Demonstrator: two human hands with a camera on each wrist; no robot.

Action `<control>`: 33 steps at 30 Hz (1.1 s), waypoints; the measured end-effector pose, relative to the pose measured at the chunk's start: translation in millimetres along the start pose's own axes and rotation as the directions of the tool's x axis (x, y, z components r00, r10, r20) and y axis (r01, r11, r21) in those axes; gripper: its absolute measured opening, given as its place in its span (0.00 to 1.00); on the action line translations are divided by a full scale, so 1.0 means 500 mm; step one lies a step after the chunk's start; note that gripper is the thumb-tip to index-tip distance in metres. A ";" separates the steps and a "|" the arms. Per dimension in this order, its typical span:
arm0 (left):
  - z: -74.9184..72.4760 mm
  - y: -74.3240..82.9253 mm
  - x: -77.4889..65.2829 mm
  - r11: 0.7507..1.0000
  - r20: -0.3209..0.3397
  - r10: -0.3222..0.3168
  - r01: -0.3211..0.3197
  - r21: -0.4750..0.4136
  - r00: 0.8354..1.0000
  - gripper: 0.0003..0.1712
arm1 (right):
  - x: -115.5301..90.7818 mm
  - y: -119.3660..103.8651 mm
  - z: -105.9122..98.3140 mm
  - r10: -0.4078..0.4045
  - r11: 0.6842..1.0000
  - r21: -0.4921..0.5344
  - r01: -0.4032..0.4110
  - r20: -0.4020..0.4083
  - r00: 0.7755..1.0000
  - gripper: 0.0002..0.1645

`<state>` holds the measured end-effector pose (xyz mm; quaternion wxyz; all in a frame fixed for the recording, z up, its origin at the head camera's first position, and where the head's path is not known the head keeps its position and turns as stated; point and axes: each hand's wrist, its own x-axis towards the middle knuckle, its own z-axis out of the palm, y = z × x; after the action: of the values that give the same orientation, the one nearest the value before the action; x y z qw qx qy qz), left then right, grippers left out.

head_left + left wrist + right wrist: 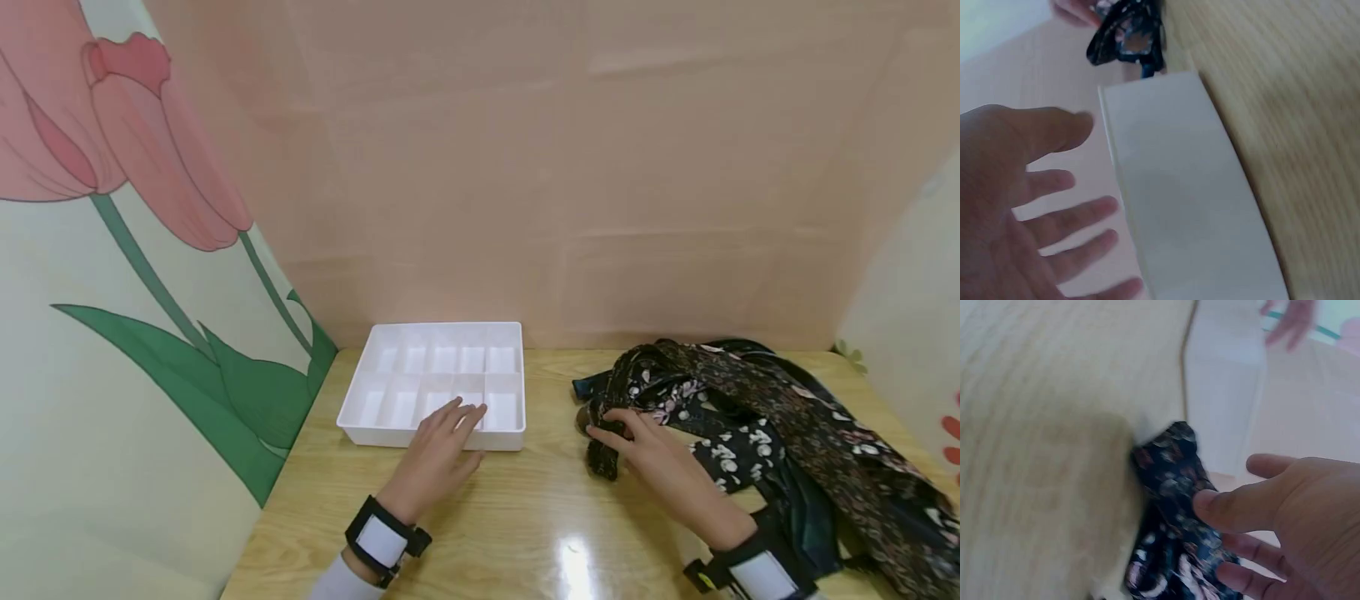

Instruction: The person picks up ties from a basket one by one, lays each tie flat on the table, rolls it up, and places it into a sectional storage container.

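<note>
My left hand [442,458] reaches over the front edge of a white divided tray [431,437], its fingers spread and holding nothing. In the left wrist view, the tray's smooth outer wall [1179,181] fills the middle, beside the fingers. My right hand [652,450] is at the near left end of a heap of dark floral scarves [738,450]. Its thumb and fingers pinch a folded scarf end [602,458]. In the right wrist view, the thumb lies against that dark flowered cloth [1169,462], with other fingers at its far side.
The tray stands against the tan backdrop [562,183] at the back of the wooden table [525,525]. Small compartments fill it in two rows. Scarf lengths trail off to the right front. A tulip-patterned panel [150,400] rises on the left.
</note>
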<state>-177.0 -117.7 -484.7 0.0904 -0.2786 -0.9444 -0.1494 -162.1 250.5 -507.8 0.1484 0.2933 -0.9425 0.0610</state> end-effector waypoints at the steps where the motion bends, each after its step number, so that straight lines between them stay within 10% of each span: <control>1: 0.003 0.003 0.001 1.000 -0.021 0.012 -0.012 0.004 1.000 0.36 | 0.003 0.000 0.007 -0.019 1.000 -0.008 0.019 0.001 1.000 0.48; 7: 0.013 0.025 0.012 0.995 -0.121 0.094 -0.096 -0.015 0.988 0.24 | 0.012 0.004 0.048 -0.061 0.996 -0.068 0.058 -0.043 0.997 0.53; 16: 0.043 0.054 0.022 0.987 -0.169 0.153 -0.158 -0.017 0.974 0.14 | 0.015 0.019 0.075 -0.088 0.994 -0.079 0.075 -0.176 0.980 0.18; 22: 0.070 0.074 0.022 0.980 -0.176 0.152 -0.171 -0.103 0.973 0.08 | 0.021 -0.005 0.068 -0.099 0.993 -0.078 0.084 -0.220 0.971 0.19; 33: 0.132 0.126 0.026 0.936 0.163 0.015 0.044 -0.349 0.986 0.40 | 0.044 -0.077 0.047 -0.071 0.984 0.135 0.115 -0.297 0.952 0.21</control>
<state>-158.4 -38.9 -528.5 -0.0396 -0.2946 -0.9087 -0.2930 -162.8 202.4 -522.1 0.2655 0.3357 -0.8881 0.1676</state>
